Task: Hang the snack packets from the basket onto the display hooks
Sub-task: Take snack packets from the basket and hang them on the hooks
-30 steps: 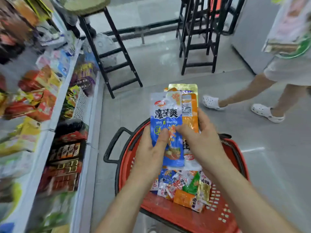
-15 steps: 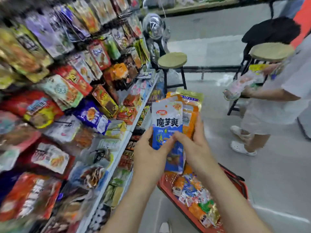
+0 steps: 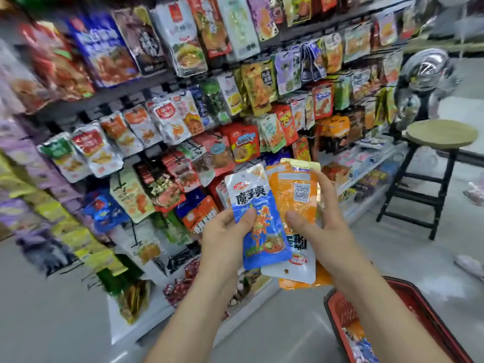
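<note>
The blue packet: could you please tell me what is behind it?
Behind the blue packet sit orange packets in the right hand; their covered parts and count cannot be seen.

The basket (image 3: 419,305) is cut off by the bottom edge at lower right, the blue packet (image 3: 255,205) covers part of the orange packets (image 3: 293,197) behind it, and the hung packets (image 3: 26,163) at the rack's (image 3: 115,96) left end are blurred past reading.

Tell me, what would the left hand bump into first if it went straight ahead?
Probably the hanging packets just beyond the blue packet that the left hand holds; the depth is hard to judge.
</note>
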Action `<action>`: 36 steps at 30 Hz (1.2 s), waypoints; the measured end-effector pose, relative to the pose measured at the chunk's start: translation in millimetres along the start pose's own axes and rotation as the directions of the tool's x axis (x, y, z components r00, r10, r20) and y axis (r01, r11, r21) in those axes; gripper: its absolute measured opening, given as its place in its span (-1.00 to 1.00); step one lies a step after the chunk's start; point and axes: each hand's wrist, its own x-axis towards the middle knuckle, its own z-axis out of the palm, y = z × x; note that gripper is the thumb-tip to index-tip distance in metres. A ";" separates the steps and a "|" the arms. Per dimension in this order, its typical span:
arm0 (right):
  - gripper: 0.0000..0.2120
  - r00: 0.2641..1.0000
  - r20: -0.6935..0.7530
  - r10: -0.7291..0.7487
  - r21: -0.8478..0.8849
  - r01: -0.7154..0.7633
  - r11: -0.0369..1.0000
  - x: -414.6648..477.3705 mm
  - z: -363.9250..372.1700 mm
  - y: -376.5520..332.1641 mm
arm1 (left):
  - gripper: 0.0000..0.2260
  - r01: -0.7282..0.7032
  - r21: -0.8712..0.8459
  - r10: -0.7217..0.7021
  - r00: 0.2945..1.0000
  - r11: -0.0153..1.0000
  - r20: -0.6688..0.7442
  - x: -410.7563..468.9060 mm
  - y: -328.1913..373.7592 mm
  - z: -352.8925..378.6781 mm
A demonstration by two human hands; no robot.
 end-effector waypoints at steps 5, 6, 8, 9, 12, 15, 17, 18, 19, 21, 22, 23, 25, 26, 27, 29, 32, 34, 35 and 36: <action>-0.43 0.987 0.163 -0.010 -0.045 0.017 0.999 9.7 56.7 -8.3 | -0.90 -0.190 -0.008 0.184 0.960 0.982 -0.210 -7.5 40.4 -66.8; -0.55 0.977 0.213 0.016 -0.082 0.002 0.997 12.1 71.2 -10.7 | -0.94 -0.265 0.032 0.265 0.934 0.964 -0.240 -10.6 51.7 -81.8; -0.73 0.961 0.263 0.087 -0.105 -0.061 0.993 16.1 101.2 -13.5 | -0.86 -0.433 0.193 0.471 0.847 0.881 -0.248 -17.2 72.2 -111.6; -0.71 0.959 0.259 0.118 -0.100 -0.095 0.990 15.7 117.4 -16.6 | -0.85 -0.530 0.332 0.604 0.776 0.781 -0.182 -21.6 82.2 -125.0; -0.61 0.942 0.252 0.223 0.018 -0.235 0.972 13.1 160.6 -27.2 | -0.70 -0.606 0.787 0.856 0.461 0.111 0.234 -24.1 94.6 -166.4; -0.57 0.893 0.361 0.268 0.138 -0.335 0.932 8.3 196.0 -39.4 | -0.75 -0.453 0.853 0.799 0.395 -0.260 0.453 -22.6 94.2 -197.8; -0.51 0.898 0.346 0.274 0.159 -0.343 0.926 7.4 214.1 -42.9 | -0.68 -0.419 0.858 0.757 0.445 -0.297 0.479 -22.3 95.6 -209.4; -0.48 0.907 0.333 0.259 0.143 -0.320 0.937 8.2 222.6 -42.9 | -0.65 -0.424 0.856 0.740 0.465 -0.295 0.486 -22.5 98.9 -213.8; -0.46 0.916 0.336 0.219 0.130 -0.276 0.953 9.1 230.7 -43.0 | -0.65 -0.441 0.851 0.716 0.493 -0.285 0.495 -22.3 102.9 -219.9; -0.60 0.938 0.314 0.145 0.117 -0.190 0.975 13.4 243.5 -42.2 | -0.62 -0.478 0.841 0.655 0.556 -0.251 0.512 -22.5 113.3 -233.5; -0.72 0.949 0.292 0.116 0.109 -0.154 0.982 15.7 247.9 -41.7 | -0.61 -0.500 0.843 0.629 0.594 -0.199 0.501 -22.0 118.4 -241.0; -0.80 0.958 0.271 0.091 0.103 -0.122 0.987 18.5 251.6 -40.8 | -0.60 -0.524 0.843 0.619 0.623 -0.123 0.477 -22.2 124.2 -247.9; -0.78 0.967 0.247 0.060 0.071 -0.079 0.994 26.3 260.7 -40.6 | -0.62 -0.564 0.826 0.629 0.640 -0.005 0.441 -21.1 134.5 -257.3; -0.73 0.970 0.240 0.046 0.057 -0.062 0.996 30.5 264.5 -40.8 | -0.65 -0.571 0.821 0.629 0.635 -0.008 0.448 -19.7 139.7 -258.7; -0.63 0.970 0.241 0.018 0.065 -0.035 0.997 33.1 268.5 -44.3 | -0.66 -0.578 0.814 0.615 0.622 -0.057 0.485 -17.2 144.6 -258.8; -0.33 0.968 0.249 -0.036 0.061 0.021 0.998 38.8 276.9 -53.8 | -0.63 -0.580 0.807 0.560 0.635 -0.111 0.533 -10.5 155.4 -256.1; -0.24 0.973 0.227 -0.034 0.099 0.012 0.995 59.6 284.6 -65.7 | -0.52 -0.571 0.818 0.541 0.667 -0.070 0.512 1.2 174.9 -244.0; -0.43 0.976 0.213 -0.055 0.132 0.027 0.991 80.0 287.6 -70.9 | -0.45 -0.502 0.833 0.606 0.595 -0.232 0.528 16.5 184.1 -231.3; -0.46 0.969 0.234 -0.077 0.147 0.043 0.988 91.0 288.7 -72.4 | -0.46 -0.464 0.839 0.661 0.540 -0.283 0.521 27.4 187.5 -225.0; -0.46 0.957 0.266 -0.115 0.161 0.074 0.984 102.3 290.2 -75.4 | -0.52 -0.425 0.853 0.722 0.481 -0.304 0.497 39.5 190.7 -218.7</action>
